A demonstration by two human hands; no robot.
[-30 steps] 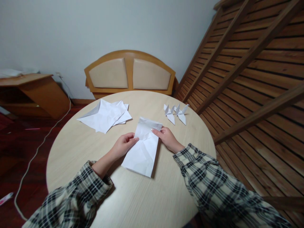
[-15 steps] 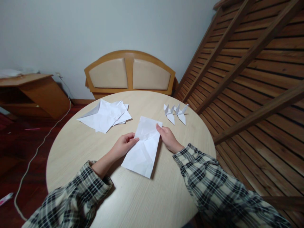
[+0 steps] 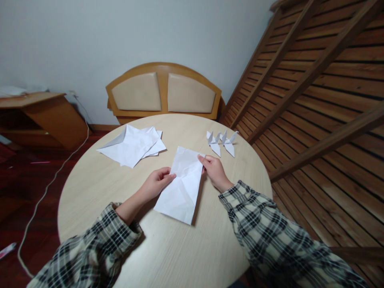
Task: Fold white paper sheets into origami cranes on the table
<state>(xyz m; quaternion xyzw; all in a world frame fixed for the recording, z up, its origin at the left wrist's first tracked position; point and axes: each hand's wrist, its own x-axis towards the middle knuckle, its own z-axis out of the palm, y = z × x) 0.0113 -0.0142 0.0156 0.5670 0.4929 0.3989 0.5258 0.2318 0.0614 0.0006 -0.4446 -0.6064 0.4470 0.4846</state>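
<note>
A creased white sheet of paper, folded into a long rectangle, lies on the round pale wooden table. My left hand curls its fingers onto the sheet's left edge and pins it down. My right hand pinches the sheet's far right corner between thumb and fingers. Both arms wear plaid sleeves.
A loose pile of white paper sheets lies at the table's far left. Two folded white paper cranes stand at the far right. A padded wooden headboard leans behind the table, slatted wooden frames to the right, a cable on the floor at left.
The sheet's raised far flap has been laid flat. My right hand slid from on top of the paper to its far right corner. My left hand has stayed put.
</note>
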